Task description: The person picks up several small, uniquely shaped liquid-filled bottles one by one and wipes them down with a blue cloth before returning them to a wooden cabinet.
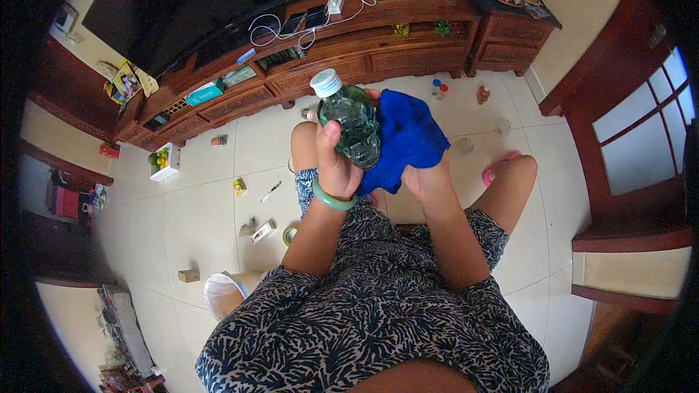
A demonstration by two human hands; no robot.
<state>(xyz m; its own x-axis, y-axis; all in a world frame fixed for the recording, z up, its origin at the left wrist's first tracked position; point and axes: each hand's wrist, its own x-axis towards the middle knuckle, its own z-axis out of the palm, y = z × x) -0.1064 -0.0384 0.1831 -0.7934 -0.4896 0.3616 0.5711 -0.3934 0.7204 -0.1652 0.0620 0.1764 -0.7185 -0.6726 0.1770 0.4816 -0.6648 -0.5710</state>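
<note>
My left hand (pixel 337 169), with a green bangle (pixel 332 197) at the wrist, grips a clear, greenish bottle (pixel 352 125). A white screw cap (pixel 326 83) sits on its neck, and the bottle tilts up and to the left. Spread over my right hand (pixel 425 179) is a blue cloth (pixel 409 131), which hides most of the fingers. The cloth lies right against the bottle's right side. Both hands are held up in front of my lap.
A carved wooden TV cabinet (pixel 338 71) runs ahead, bearing white cables (pixel 278 33) and cups. Around me on the tiled floor lie a white box of fruit (pixel 166 162), a pen (pixel 271 191), small boxes and a roll of tape (pixel 289 236). A waste bin (pixel 224 295) stands at left.
</note>
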